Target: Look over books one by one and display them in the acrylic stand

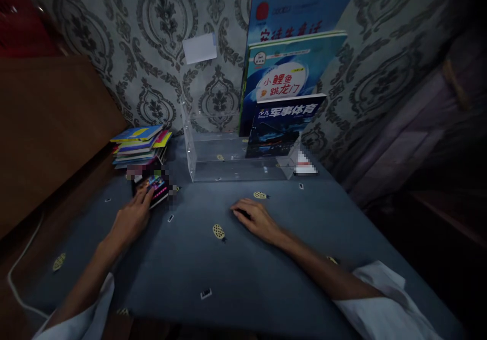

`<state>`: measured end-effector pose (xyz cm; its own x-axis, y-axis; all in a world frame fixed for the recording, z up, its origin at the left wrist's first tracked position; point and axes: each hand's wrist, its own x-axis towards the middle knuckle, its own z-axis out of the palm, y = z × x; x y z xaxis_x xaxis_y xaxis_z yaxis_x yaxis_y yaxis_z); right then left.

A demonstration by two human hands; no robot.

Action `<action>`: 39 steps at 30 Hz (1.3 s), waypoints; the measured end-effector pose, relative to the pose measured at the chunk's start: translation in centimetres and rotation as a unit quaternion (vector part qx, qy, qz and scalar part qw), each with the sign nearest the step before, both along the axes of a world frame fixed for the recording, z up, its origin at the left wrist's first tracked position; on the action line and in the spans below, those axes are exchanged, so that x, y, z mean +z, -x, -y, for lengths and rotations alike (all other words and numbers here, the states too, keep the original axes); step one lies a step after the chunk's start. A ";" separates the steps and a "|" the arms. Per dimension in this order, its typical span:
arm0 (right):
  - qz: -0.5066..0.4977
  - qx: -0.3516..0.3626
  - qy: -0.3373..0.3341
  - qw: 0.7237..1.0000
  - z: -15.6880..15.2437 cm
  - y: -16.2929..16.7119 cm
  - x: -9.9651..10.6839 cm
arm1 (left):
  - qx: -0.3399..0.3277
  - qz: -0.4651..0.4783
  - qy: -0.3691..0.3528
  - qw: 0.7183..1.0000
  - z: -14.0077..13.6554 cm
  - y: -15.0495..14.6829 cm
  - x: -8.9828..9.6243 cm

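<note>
My left hand lies on the near part of a dark book with a colourful cover. Its fingers stretch over the cover, and the thumb is hard to make out. Just behind is a stack of thin books with blue, yellow and pink edges. My right hand rests on the table, fingers loosely bent and a gap under them, holding nothing. Beyond it stands a clear plastic book rack. On the rack's right side several books stand upright, among them a dark blue book in front and a teal book behind.
The blue-grey table cover has pineapple prints. A wooden panel borders the left side, with a white cable below it. Patterned wallpaper with a white card is behind. A grey curtain hangs at the right.
</note>
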<state>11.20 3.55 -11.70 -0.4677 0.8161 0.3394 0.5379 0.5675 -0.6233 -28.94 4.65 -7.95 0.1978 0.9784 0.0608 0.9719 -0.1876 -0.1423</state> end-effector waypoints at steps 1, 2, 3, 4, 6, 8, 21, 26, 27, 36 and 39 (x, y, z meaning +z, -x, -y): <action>0.001 0.000 0.002 1.000 0.0 0.0 0.0 | -0.030 0.027 0.051 0.998 0.5 0.7 -0.4; 0.002 -0.001 0.003 1.000 0.0 0.0 0.0 | -0.064 0.052 0.098 0.992 0.7 1.4 -0.6; 0.002 -0.003 0.005 1.000 0.0 0.0 0.0 | -0.094 0.076 0.133 0.984 0.6 2.0 -0.7; 0.003 -0.006 0.007 1.000 0.0 0.0 0.0 | -0.112 0.096 0.156 0.977 0.1 2.5 -0.7; 0.003 -0.009 0.007 1.000 0.1 0.0 0.1 | -0.107 0.127 0.155 0.974 -1.9 2.9 -0.5; 0.006 -0.008 0.004 1.000 0.1 0.0 0.2 | -0.039 0.123 0.101 0.986 -4.7 2.6 -0.5; 0.003 0.000 -0.010 1.000 0.0 0.1 0.1 | 0.046 0.097 -0.005 0.994 -7.3 0.1 -4.5; -0.006 0.007 -0.021 1.000 0.1 0.0 0.0 | -0.018 0.123 -0.011 0.992 -4.6 -2.3 -5.3; -0.009 0.008 -0.026 1.000 0.1 0.0 0.0 | -0.030 0.132 -0.014 0.991 -4.0 -3.0 -5.4; 0.012 0.010 -0.064 0.998 -0.1 -0.1 -0.7 | -0.108 0.203 -0.049 0.972 -0.6 -11.1 -6.5; 0.006 -0.013 -0.072 0.997 0.0 -0.1 -0.7 | -0.124 0.240 -0.051 0.961 -0.5 -13.7 -6.6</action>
<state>11.27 3.56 -12.42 -0.4521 0.7707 0.4491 0.5598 0.6371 -0.5298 -15.24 5.14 -14.57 0.3496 0.8887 0.2967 0.8571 -0.4312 0.2818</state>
